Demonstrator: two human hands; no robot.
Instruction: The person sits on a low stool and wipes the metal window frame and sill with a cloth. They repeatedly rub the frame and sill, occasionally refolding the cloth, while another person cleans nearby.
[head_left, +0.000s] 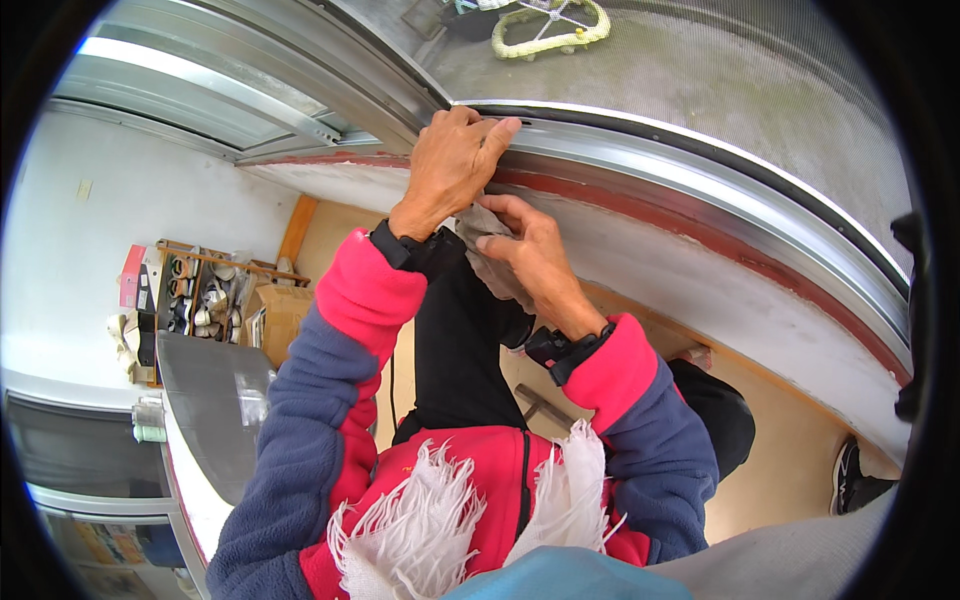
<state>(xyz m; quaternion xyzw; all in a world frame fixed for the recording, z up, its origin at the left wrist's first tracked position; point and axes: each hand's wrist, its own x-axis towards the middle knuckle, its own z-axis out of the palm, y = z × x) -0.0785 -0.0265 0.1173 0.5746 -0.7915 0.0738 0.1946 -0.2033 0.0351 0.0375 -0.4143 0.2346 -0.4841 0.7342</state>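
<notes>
My left hand (457, 161) rests on the aluminium window track (600, 142), at the corner where the upright frame (367, 67) meets the sill. Its thumb stretches along the track, while its other fingertips are partly hidden against the frame. Just below it, my right hand (536, 251) pinches a crumpled grey-brown cloth (480, 232) between thumb and fingers. The cloth hangs under my left palm, and whether the left fingers also hold some of it is hidden. A dark red painted strip (637, 210) runs beneath the track.
Beyond the mesh screen (712, 97) a yellow-rimmed wheeled base stands on concrete. A shoe rack (202, 292), a cardboard box (281, 319) and a dark-topped table (214, 397) are on the left. A black shoe (847, 472) shows on the floor at right.
</notes>
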